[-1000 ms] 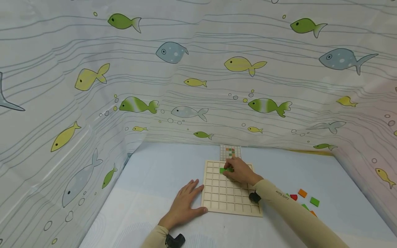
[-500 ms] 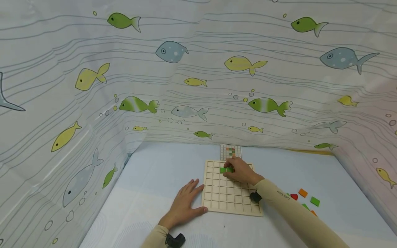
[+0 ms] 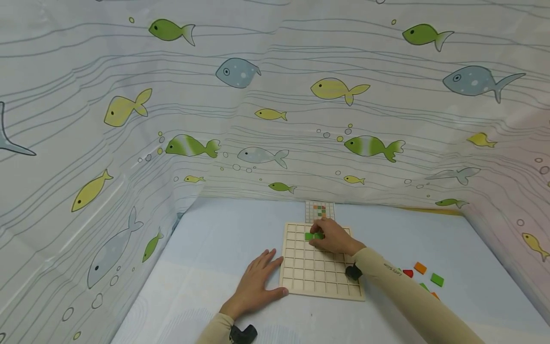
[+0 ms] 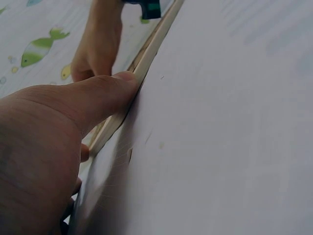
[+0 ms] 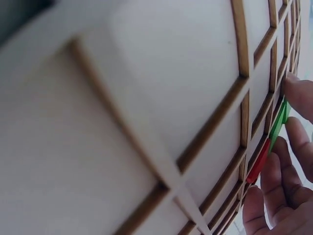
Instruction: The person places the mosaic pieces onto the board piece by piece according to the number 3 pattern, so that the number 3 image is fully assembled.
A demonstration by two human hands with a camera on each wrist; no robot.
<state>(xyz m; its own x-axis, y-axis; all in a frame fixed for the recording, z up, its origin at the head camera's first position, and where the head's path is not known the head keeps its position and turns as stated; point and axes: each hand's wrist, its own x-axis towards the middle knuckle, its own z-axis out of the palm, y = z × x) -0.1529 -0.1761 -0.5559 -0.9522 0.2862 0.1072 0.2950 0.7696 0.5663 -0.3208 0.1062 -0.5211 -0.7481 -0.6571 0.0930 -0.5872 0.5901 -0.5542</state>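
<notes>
My right hand point(image 3: 333, 236) bends over the far rows of a wooden grid board point(image 3: 302, 274), its thumb and forefinger on either side of a green tile point(image 3: 318, 236), which they pinch. A second green tile point(image 3: 309, 236) sits just left of it. In the right wrist view a red piece point(image 5: 258, 161) lies in the grid beside the green tile point(image 5: 277, 128), close under the other fingers. My left hand point(image 3: 258, 282) lies spread at the board's left side, fingertips and thumb touching its edge. The left wrist view shows that thumb point(image 4: 110, 93) against the board's rim point(image 4: 149, 54).
A small pattern card point(image 3: 320, 211) with coloured squares lies behind the board. Right of my right forearm are loose pieces: an orange tile point(image 3: 420, 267), a green tile point(image 3: 437, 279), a red piece point(image 3: 407, 273) and others partly hidden. A fish-print curtain point(image 3: 275, 134) surrounds the table.
Almost nothing differs. Both hands keep their places, and the right fingers stay at the same green tile; the view shifts very slightly.
</notes>
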